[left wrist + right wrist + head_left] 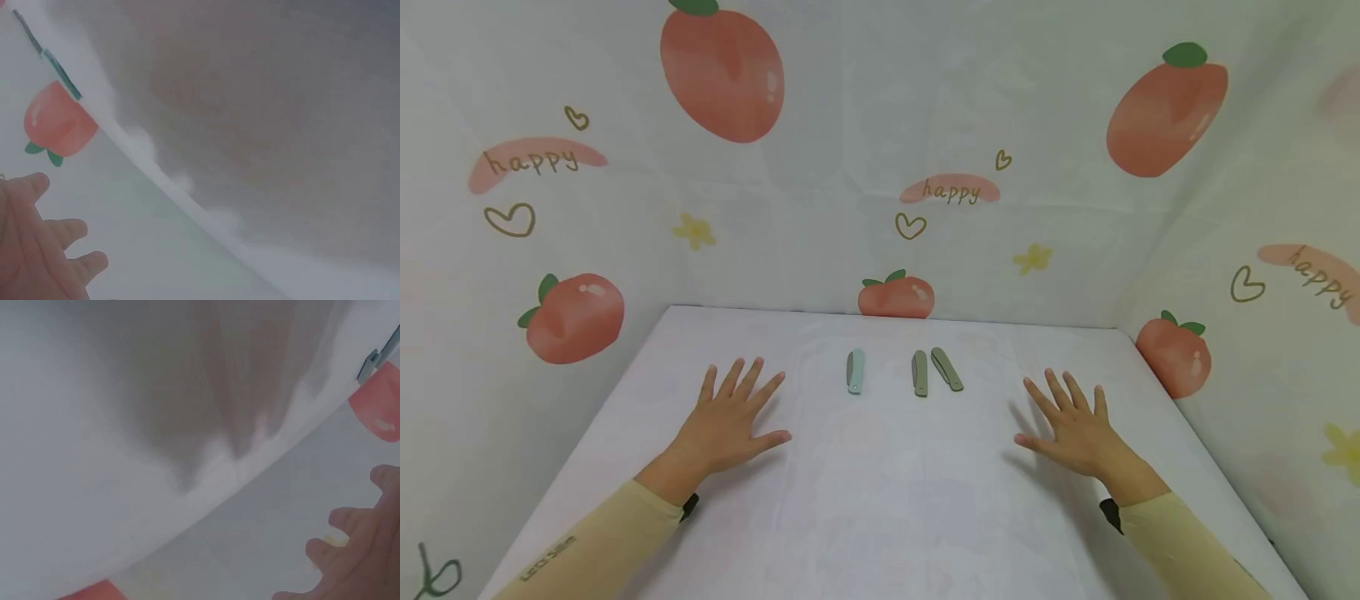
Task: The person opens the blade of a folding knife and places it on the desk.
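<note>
Okay, mint folding knife (857, 372), slim, grey along its left side, lies on the white table (880, 508) nearer my left hand (725, 425); sage knife (921, 373) and slanted olive knife (947, 369) close together, nearer my right hand (1078, 437). Both hands empty, fingers spread wide.

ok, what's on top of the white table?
On the white table: a mint folding knife, an olive folding knife and a more slanted olive folding knife. Anything behind the left hand, right hand and sleeves is covered; can't tell.
</note>
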A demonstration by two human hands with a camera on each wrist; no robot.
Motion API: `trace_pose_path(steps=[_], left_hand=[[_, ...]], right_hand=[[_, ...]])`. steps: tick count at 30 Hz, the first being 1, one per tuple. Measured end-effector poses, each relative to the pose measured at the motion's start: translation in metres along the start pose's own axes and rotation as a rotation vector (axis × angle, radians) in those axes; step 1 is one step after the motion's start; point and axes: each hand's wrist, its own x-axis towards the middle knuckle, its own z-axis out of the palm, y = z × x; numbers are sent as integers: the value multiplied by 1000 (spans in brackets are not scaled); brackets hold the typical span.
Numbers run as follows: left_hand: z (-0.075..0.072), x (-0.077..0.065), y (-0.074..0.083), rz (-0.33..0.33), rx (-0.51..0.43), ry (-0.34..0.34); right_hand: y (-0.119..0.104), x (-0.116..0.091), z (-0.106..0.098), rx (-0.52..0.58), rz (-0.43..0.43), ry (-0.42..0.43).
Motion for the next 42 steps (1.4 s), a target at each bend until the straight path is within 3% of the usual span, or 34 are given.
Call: trace_pose_path(steps=[19,32,42], left_hand=[[1,16,19,29,-59,22],[9,31,32,68,-111,25],[8,48,50,94,-151,11]], right_hand=[[-12,24,-7,103,-8,10],[-22,50,4,151,-44,1],[-28,69,7,183,-74,46]])
